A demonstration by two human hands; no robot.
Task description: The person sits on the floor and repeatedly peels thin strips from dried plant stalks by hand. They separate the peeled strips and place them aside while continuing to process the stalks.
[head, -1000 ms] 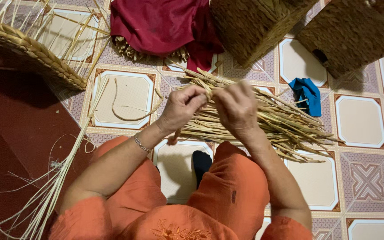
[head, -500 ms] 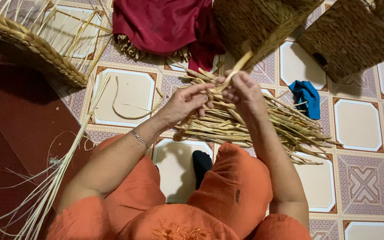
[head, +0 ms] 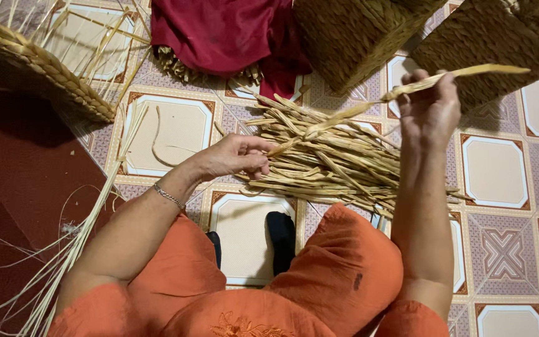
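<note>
A bundle of dried straw-coloured reeds (head: 335,159) lies on the tiled floor in front of my knees. My right hand (head: 432,112) is raised and grips one long reed strand (head: 469,73), which stretches from the bundle up to the right. The strand's lower end is pinched by my left hand (head: 235,156) at the bundle's left edge. A thin bracelet circles my left wrist. My orange-clad legs fill the bottom of the view.
Two woven baskets (head: 350,34) (head: 488,43) stand at the top, with a dark red cloth (head: 219,31) beside them. A half-woven basket with loose stakes (head: 38,62) sits top left. Thin fibres (head: 63,256) trail at the left over a red mat.
My right hand has lifted up and to the right, drawing a single reed out of the bundle. My left hand stays at the bundle's left end.
</note>
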